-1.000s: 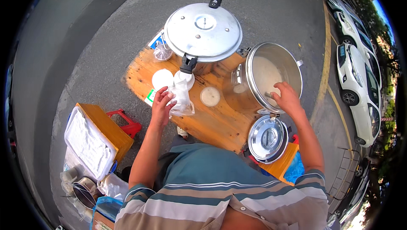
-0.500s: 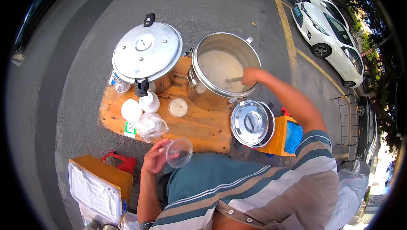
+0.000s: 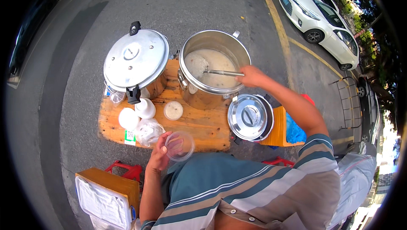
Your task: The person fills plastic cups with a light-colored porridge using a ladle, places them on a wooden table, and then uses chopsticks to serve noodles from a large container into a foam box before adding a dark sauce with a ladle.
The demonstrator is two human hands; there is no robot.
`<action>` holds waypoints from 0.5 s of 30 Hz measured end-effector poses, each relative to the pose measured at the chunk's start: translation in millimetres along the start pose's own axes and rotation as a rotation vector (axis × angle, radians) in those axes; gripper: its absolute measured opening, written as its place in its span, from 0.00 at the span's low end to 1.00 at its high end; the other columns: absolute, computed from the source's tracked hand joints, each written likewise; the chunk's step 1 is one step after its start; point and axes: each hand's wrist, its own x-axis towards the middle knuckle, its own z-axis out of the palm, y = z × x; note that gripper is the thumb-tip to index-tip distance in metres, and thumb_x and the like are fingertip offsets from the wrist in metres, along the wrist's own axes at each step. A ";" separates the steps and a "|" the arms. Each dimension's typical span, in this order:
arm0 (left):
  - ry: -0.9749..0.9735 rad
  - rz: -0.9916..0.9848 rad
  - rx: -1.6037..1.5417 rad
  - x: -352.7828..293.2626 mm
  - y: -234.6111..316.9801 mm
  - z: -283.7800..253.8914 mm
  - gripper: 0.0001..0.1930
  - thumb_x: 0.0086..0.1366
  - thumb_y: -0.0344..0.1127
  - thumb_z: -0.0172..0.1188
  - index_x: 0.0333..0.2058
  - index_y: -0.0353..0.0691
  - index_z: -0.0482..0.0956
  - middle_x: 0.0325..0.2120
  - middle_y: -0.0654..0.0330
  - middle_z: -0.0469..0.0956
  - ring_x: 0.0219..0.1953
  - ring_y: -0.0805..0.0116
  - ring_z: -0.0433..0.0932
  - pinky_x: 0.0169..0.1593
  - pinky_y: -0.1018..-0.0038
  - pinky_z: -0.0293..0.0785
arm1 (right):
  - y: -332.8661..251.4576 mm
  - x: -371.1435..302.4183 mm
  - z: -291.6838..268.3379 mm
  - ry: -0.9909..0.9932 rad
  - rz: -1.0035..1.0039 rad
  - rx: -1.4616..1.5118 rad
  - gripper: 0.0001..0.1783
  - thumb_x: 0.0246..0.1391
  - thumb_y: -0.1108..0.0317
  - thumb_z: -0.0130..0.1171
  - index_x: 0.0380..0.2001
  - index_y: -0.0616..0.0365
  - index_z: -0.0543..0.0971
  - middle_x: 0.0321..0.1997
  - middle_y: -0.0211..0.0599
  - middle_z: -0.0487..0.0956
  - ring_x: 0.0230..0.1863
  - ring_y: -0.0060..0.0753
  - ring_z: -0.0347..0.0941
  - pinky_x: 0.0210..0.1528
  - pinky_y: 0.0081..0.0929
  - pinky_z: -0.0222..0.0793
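Observation:
My right hand [image 3: 251,77] grips the handle of a metal ladle [image 3: 220,72] over the rim of a tall steel pot [image 3: 203,99]. The ladle's bowl sits at the surface of the pale, porridge-like food [image 3: 221,62] inside the pot, on its left side. In my left hand [image 3: 159,152] is an empty clear plastic cup [image 3: 185,147], held by its side at the table's near edge. A filled clear cup [image 3: 173,110] of the same pale food stands on the wooden table [image 3: 199,130], left of the pot.
A large lidded pressure cooker [image 3: 135,58] stands at the table's far left. Near it are white lids [image 3: 129,119], a white container [image 3: 145,108] and a plastic bag [image 3: 149,132]. On the right is a smaller lidded pot [image 3: 250,117]; a box [image 3: 103,198] sits lower left. White cars [image 3: 319,22] are parked beyond.
My right hand has lifted the ladle so that more of its handle and its bowl show, the bowl now at the pot's left side. The left hand still holds the empty cup.

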 end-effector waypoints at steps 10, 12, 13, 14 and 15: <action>0.116 0.261 -0.087 85.5 58.1 26.6 0.47 0.60 0.65 0.69 0.69 0.46 0.61 0.61 0.57 0.69 0.65 0.54 0.70 0.64 0.53 0.69 | -6.9 -63.5 -50.7 0.079 0.102 0.160 0.22 0.56 0.52 0.66 0.33 0.64 0.84 0.31 0.57 0.83 0.36 0.58 0.81 0.40 0.49 0.74; 0.088 0.302 -0.065 107.1 73.9 37.8 0.42 0.65 0.64 0.65 0.69 0.47 0.62 0.61 0.60 0.69 0.63 0.59 0.70 0.64 0.55 0.68 | -9.4 -72.4 -65.5 0.084 0.125 0.171 0.22 0.56 0.51 0.66 0.33 0.64 0.84 0.30 0.56 0.82 0.34 0.56 0.81 0.39 0.48 0.73; 0.085 0.304 -0.066 118.9 79.2 42.4 0.42 0.65 0.64 0.65 0.69 0.47 0.62 0.61 0.60 0.69 0.63 0.59 0.70 0.64 0.55 0.68 | -10.3 -74.8 -74.0 0.071 0.149 0.160 0.22 0.57 0.51 0.66 0.33 0.64 0.84 0.29 0.54 0.82 0.33 0.54 0.80 0.38 0.46 0.73; 0.123 0.311 -0.068 129.9 84.1 47.0 0.41 0.65 0.63 0.65 0.68 0.47 0.63 0.61 0.60 0.69 0.63 0.59 0.70 0.64 0.55 0.67 | -10.5 -77.3 -81.8 0.058 0.173 0.150 0.22 0.57 0.50 0.66 0.34 0.63 0.84 0.28 0.53 0.82 0.31 0.51 0.80 0.37 0.45 0.72; 0.161 0.319 -0.071 141.2 88.2 52.2 0.40 0.66 0.63 0.65 0.67 0.47 0.64 0.61 0.60 0.69 0.64 0.60 0.69 0.65 0.55 0.66 | -9.1 -80.6 -88.8 0.061 0.174 0.147 0.22 0.57 0.50 0.66 0.34 0.63 0.84 0.28 0.53 0.82 0.31 0.51 0.80 0.37 0.45 0.72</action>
